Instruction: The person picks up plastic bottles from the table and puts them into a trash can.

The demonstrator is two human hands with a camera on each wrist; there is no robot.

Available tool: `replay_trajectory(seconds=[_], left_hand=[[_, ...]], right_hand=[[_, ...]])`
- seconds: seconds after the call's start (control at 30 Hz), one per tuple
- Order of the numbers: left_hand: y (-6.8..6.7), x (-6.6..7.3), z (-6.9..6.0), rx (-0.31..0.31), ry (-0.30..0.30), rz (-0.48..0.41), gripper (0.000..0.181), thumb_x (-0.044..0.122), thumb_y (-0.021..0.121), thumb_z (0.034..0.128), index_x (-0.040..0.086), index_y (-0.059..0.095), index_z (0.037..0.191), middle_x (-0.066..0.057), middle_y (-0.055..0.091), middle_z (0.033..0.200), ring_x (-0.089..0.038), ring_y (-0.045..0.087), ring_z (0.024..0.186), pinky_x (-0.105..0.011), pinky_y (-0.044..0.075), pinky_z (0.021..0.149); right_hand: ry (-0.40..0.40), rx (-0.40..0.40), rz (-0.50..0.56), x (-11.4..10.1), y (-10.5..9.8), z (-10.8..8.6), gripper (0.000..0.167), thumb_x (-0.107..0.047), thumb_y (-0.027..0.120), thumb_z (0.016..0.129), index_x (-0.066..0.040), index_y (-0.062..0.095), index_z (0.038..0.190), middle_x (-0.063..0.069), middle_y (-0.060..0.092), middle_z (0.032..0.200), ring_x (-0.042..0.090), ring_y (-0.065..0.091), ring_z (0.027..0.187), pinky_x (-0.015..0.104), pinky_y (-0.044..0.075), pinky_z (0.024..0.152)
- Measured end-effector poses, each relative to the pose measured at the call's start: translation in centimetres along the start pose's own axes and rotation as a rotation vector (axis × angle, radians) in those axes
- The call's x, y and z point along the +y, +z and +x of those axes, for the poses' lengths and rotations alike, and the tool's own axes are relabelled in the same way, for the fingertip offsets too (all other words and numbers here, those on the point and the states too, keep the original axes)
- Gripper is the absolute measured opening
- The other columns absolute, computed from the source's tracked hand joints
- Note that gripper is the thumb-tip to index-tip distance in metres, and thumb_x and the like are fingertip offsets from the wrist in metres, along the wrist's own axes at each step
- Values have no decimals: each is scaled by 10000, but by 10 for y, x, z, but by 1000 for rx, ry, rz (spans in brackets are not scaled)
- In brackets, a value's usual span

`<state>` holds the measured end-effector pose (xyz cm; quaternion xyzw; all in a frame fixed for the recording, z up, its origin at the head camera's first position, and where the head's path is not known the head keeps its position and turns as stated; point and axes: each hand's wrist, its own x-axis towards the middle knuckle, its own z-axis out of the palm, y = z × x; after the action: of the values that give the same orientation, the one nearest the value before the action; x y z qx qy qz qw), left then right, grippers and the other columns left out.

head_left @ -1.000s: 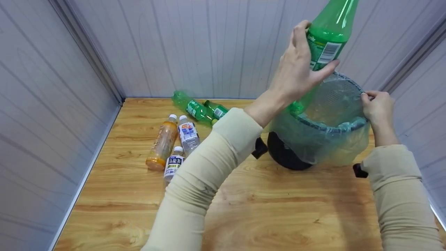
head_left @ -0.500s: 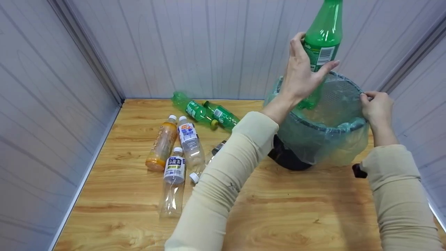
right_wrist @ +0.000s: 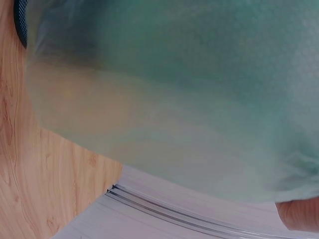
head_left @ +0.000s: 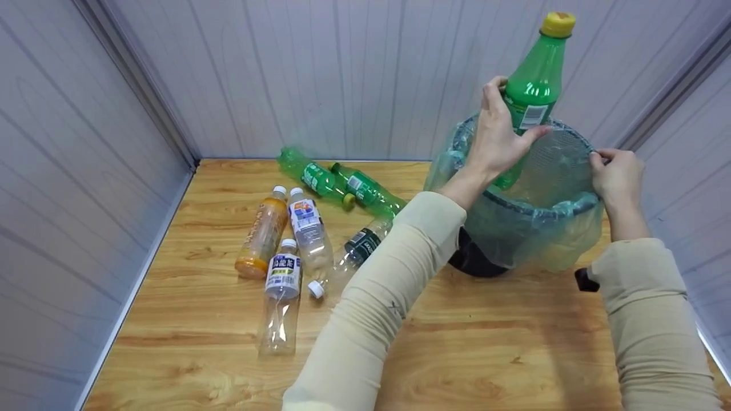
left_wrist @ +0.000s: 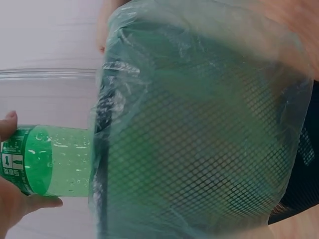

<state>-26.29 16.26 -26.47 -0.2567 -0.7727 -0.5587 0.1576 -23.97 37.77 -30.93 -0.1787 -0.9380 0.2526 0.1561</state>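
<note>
My left hand (head_left: 499, 134) grips a green plastic Sprite bottle (head_left: 532, 85) around its label. The bottle stands nearly upright, yellow cap up, and its base is down inside the mouth of a black mesh trash bin (head_left: 477, 260). A thin green trash bag (head_left: 531, 240) lines this bin and folds over its rim. On the bin's right side, my right hand (head_left: 619, 180) pinches the rim and bag between thumb and fingers. From the left wrist, the bottle (left_wrist: 62, 159) shows beside the bag-covered mesh (left_wrist: 194, 144). The bag (right_wrist: 174, 99) fills most of the right wrist view.
Several bottles lie left of the bin on the wooden table (head_left: 457, 354): two green ones (head_left: 371, 191), an orange one (head_left: 262, 237), and clear ones (head_left: 280, 308), one partly behind my left sleeve (head_left: 371, 302). Pale panel walls (head_left: 320, 74) border the table.
My left hand has lowered the Sprite bottle toward the bin, bringing its yellow cap into view. My left forearm has shifted right, uncovering more bottles. The right hand stays on the rim.
</note>
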Motion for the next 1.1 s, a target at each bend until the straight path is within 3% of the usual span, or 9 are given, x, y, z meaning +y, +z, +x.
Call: replay_trajectory(seconds=[0.17,0.4,0.67,0.87,1.1], left_hand=[[8,-1,-3,-38,-69,44,856,220,770,670,80,173,1267,-66,339,1249,-79,418,1069,-121,339,866],[15,-9,-7,-88,-160,114,824,229,785,647,108,248,1260,-33,322,1217,-85,405,1063,-135,370,846],[18,-21,-8,-157,-282,194,797,301,795,609,129,285,1197,10,368,1107,-70,435,985,-151,402,799],[18,-26,-10,-191,-317,212,747,298,768,658,133,287,1205,3,383,1099,-76,452,963,-162,413,784],[15,-28,-11,-210,-306,217,728,289,714,732,117,262,1276,-20,360,1218,-89,478,964,-160,416,754]], right_hand=[[13,-14,8,0,-1,-3,427,-247,345,938,57,548,1158,133,548,777,52,387,458,219,333,440],[26,-21,13,-1,0,-3,440,-263,339,939,50,532,1182,204,549,936,50,396,509,208,335,455],[21,-14,9,0,2,-2,447,-267,338,937,59,536,1171,217,546,963,86,413,569,209,337,479],[24,-18,2,-1,2,-3,445,-265,332,939,56,536,1170,210,541,954,112,414,596,247,346,515],[-4,2,6,-3,1,-3,440,-249,337,936,70,533,1168,221,548,913,64,380,510,222,320,479]])
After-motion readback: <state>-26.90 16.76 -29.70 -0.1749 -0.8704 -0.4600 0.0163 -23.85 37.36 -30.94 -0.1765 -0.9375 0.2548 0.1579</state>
